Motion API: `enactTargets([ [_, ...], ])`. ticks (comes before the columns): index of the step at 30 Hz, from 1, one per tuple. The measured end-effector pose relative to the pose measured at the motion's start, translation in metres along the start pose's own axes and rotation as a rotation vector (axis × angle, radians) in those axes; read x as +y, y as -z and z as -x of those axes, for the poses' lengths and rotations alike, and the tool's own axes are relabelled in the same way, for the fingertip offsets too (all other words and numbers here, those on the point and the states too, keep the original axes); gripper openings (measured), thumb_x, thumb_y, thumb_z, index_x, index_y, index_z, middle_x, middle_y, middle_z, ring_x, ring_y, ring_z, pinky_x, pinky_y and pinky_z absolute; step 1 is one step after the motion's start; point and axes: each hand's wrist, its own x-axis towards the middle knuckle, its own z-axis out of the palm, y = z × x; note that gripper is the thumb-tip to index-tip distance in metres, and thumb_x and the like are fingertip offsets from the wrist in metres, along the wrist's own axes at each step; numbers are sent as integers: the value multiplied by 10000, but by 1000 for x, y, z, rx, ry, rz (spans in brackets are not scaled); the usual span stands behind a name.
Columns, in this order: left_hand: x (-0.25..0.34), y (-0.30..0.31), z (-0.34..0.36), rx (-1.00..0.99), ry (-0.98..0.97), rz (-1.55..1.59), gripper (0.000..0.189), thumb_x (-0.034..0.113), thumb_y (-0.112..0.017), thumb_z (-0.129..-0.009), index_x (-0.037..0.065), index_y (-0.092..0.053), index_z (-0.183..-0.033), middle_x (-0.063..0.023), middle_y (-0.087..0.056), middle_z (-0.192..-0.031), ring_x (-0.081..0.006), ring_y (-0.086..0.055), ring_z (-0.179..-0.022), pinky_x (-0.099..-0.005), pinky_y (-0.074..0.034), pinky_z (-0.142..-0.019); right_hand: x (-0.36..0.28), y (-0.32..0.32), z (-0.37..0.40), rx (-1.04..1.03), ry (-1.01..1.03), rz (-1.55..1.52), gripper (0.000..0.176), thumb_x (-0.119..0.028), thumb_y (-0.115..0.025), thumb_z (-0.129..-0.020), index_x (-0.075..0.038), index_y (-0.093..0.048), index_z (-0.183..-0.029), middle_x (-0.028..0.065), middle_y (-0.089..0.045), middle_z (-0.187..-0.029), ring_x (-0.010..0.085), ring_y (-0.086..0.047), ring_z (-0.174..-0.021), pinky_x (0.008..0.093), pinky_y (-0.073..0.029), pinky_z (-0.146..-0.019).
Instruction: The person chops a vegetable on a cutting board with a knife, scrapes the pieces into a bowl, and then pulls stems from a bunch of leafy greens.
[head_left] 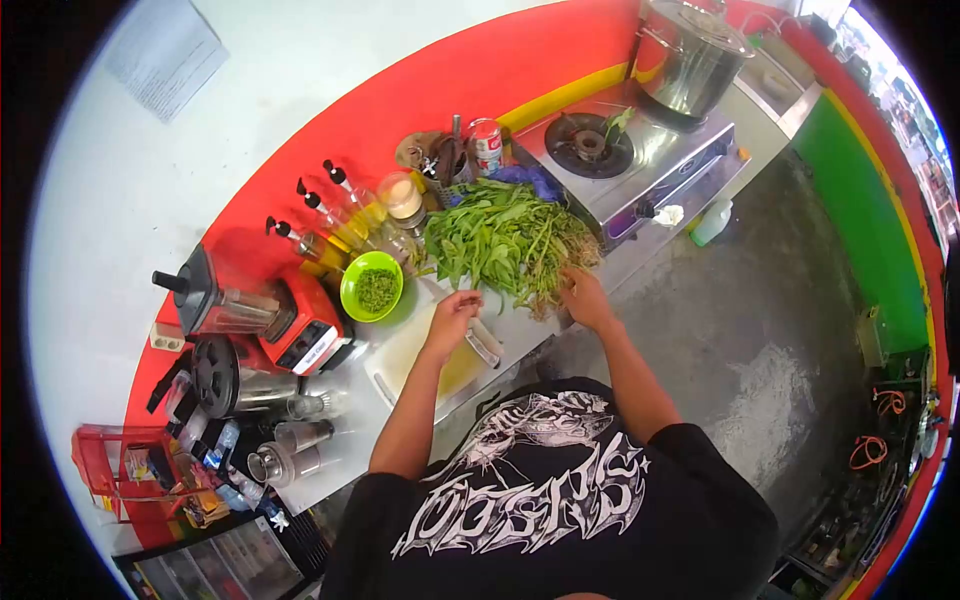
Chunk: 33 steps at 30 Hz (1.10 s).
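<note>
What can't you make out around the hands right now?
Head view, left hand: whether it pinches a stem is too small to tell.
Head view, right hand: fingertips hidden among the leafy greens.
Head view, green bowl: chopped contents too small to identify.
Head view, paper on the wall: print too blurred to read.

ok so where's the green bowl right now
In the head view, the green bowl sits to the person's left, between the red blender and the pile of leafy greens.
</note>
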Motion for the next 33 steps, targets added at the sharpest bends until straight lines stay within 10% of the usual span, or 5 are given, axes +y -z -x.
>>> enactTargets([
  [10, 13, -98, -92, -162, -216, -625, 422, 139, -628, -888, 160, -668, -1308, -154, -646, -1237, -273, -620, -1078, -395, -492, -924, 11, 46, 5, 172, 21, -119, 386, -133, -684, -869, -51, -645, -1244, 108, -683, -935, 237, -620, -694, 378, -502, -716],
  [21, 24, -116, -110, -123, -223, -364, 192, 134, -696, -881, 2, -740, -1013, -105, -742, -904, -180, -690, -836, -326, -535, -779, 22, 64, 34, 216, -45, -188, 365, -139, -682, -909, -52, -642, -1261, 113, -694, -918, 214, -611, -652, 371, -502, -663],
  [33, 63, -124, -70, -341, -347, -376, 180, 86, -710, -857, -11, -730, -1007, -81, -732, -937, -162, -663, -877, -321, -514, -813, 6, 44, 13, 119, -114, -547, 288, -192, -616, -987, 26, -667, -1169, 51, -688, -859, 123, -589, -704, 315, -485, -638],
])
